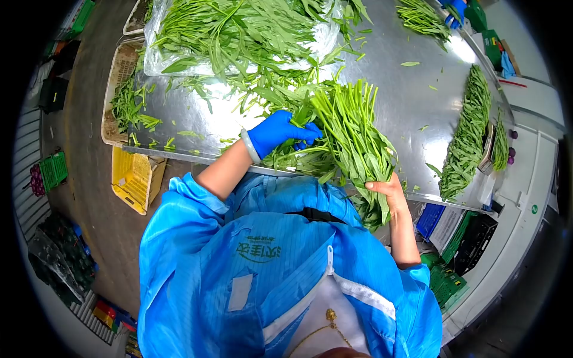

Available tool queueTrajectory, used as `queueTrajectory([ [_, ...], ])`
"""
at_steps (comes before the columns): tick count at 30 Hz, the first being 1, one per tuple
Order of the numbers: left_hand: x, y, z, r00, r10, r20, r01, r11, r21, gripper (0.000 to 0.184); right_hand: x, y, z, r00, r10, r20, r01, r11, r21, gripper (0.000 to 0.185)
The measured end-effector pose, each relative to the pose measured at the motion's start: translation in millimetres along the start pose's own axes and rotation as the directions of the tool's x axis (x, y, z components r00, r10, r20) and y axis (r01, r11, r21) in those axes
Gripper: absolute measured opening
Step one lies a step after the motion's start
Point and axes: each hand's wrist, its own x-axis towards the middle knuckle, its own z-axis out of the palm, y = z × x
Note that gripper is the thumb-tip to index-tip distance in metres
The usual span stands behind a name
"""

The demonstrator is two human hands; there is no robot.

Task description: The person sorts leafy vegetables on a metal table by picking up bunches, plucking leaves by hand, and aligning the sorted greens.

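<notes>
My right hand (388, 192), bare, is wrapped round a thick bunch of water spinach (352, 128). The bunch's cut stems point away from me and its leaves hang over the table's near edge. Just left of the bunch is my left hand (280, 136), in a blue glove, with its fingers curled in. A green leaf (302, 113) shows at its thumb and fingertips; the glove partly hides the grip. Loose water spinach (268, 95) lies beyond and under my left hand on the metal table (406, 98).
A large heap of greens (233, 33) lies on clear plastic at the back. Stacked bunches (468, 137) line the right side, another bunch (424, 18) the far right, near a co-worker's blue-gloved hand (455, 13). Left of the table are a dirty basket (113, 86) and a yellow crate (134, 179).
</notes>
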Motion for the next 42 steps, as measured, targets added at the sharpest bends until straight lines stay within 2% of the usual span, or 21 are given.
queueTrajectory([
  [2,4,-5,1,0.997,-0.024,-0.071,0.020,0.999,-0.048,0.022,-1,-4,5,1.000,0.012,0.012,-0.012,1.000,0.003,0.067],
  [3,6,-3,-1,0.986,-0.102,-0.129,0.109,0.993,0.046,0.030,-2,-8,12,1.000,0.009,0.014,-0.009,1.000,-0.002,0.068],
  [6,3,5,24,0.964,0.197,-0.179,-0.194,0.980,0.036,0.042,1,-6,20,0.998,-0.055,0.033,0.056,0.998,-0.039,0.073],
  [11,23,-37,13,0.944,0.327,-0.040,-0.323,0.942,0.093,0.053,3,-10,18,0.994,-0.097,0.046,0.103,0.985,-0.136,0.082],
  [13,36,-56,2,0.961,0.274,0.041,-0.275,0.961,0.038,0.056,2,-12,18,0.995,-0.089,0.035,0.092,0.988,-0.121,0.082],
  [15,35,-64,-7,0.964,0.252,0.088,-0.262,0.956,0.134,0.058,1,-9,16,0.998,-0.053,0.040,0.057,0.994,-0.094,0.079],
  [16,26,-65,-6,0.990,0.132,0.047,-0.138,0.978,0.156,0.050,1,-9,15,0.998,-0.037,0.043,0.041,0.996,-0.081,0.078],
  [18,-2,-41,-2,0.960,0.249,0.127,-0.279,0.886,0.371,0.041,-2,-10,15,0.999,-0.044,0.030,0.046,0.996,-0.074,0.078],
  [21,-10,-42,-1,0.980,0.198,-0.017,-0.186,0.944,0.271,0.031,-5,-7,9,0.999,-0.037,0.005,0.038,0.998,-0.040,0.078],
  [24,-19,-27,-40,0.992,0.008,-0.123,-0.052,0.930,-0.363,0.024,-10,-7,-2,1.000,-0.017,-0.002,0.017,1.000,-0.017,0.075],
  [28,-22,2,-85,0.858,0.088,-0.506,-0.287,0.899,-0.331,0.027,-16,-8,-12,0.999,0.036,0.031,-0.036,0.999,-0.008,0.075],
  [29,-17,3,-86,0.870,0.057,-0.490,-0.257,0.901,-0.351,0.034,-15,-6,-12,0.998,0.032,0.053,-0.032,0.999,0.000,0.075],
  [32,1,3,-44,0.981,0.156,-0.116,-0.176,0.966,-0.188,0.040,-11,-9,-5,0.992,0.034,0.120,-0.031,0.999,-0.023,0.076],
  [34,3,3,-3,0.896,0.427,0.124,-0.443,0.882,0.164,0.035,-8,-13,8,0.987,0.025,0.156,-0.018,0.999,-0.043,0.075],
  [35,7,-2,6,0.950,0.311,0.025,-0.302,0.937,-0.178,0.035,-7,-14,13,0.986,-0.012,0.164,0.018,0.999,-0.033,0.074],
  [36,11,-11,9,0.987,0.160,-0.023,-0.149,0.848,-0.509,0.037,-9,-14,11,0.986,0.000,0.165,0.004,1.000,-0.022,0.074],
  [37,20,-17,-12,0.985,0.171,-0.020,-0.164,0.893,-0.420,0.037,-10,-14,7,0.986,0.010,0.166,-0.008,1.000,-0.012,0.074],
  [38,16,-4,-18,0.925,0.242,-0.293,-0.288,0.949,-0.126,0.034,-12,-14,4,0.986,0.020,0.166,-0.021,1.000,0.000,0.074],
  [39,22,-12,-58,0.884,0.271,-0.380,-0.342,0.930,-0.133,0.032,-15,-14,1,0.988,0.022,0.154,-0.023,1.000,0.005,0.074],
  [40,6,4,-80,0.912,0.150,-0.383,-0.320,0.843,-0.433,0.039,-18,-13,-2,0.990,0.023,0.142,-0.024,1.000,0.008,0.074],
  [42,-5,2,-117,0.791,0.296,-0.535,-0.474,0.850,-0.230,0.041,-21,-12,-7,0.993,0.016,0.119,-0.018,1.000,0.014,0.075],
])
